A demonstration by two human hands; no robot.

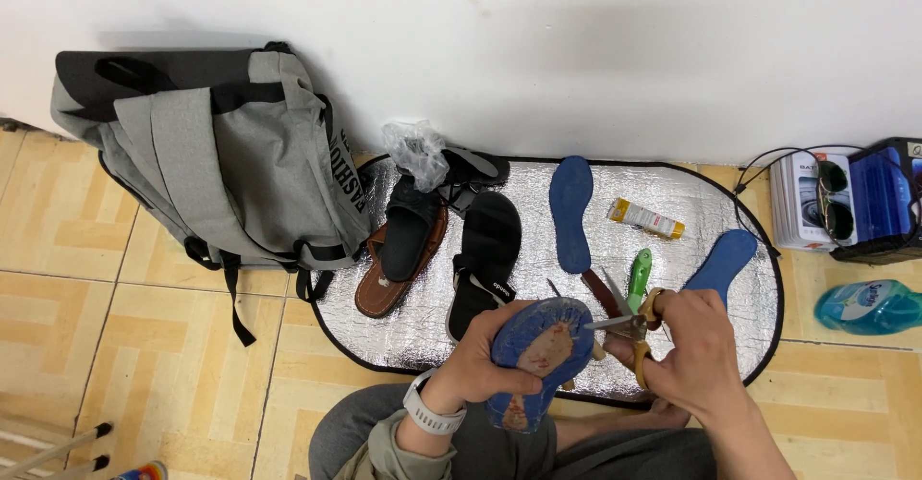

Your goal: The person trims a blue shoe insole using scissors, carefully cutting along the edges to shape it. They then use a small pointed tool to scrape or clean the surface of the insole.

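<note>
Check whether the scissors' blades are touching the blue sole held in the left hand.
Touching. The head view shows the scissors in the right hand with their blade tips lying on the edge of the blue sole, which the left hand grips.

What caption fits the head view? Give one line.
Left hand holds a blue shoe sole while right hand works scissors at its edge, over a silver mat.

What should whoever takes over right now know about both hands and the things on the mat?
Left hand: grips a blue sole, worn underside up.
Right hand: holds yellow-handled scissors, blades open, tips at the sole's edge.
On the foil mat: two blue insoles, glue tube, green-handled tool, sandals.
Done: cannot tell how much is trimmed.
Left: the cut at the sole's edge.
</note>
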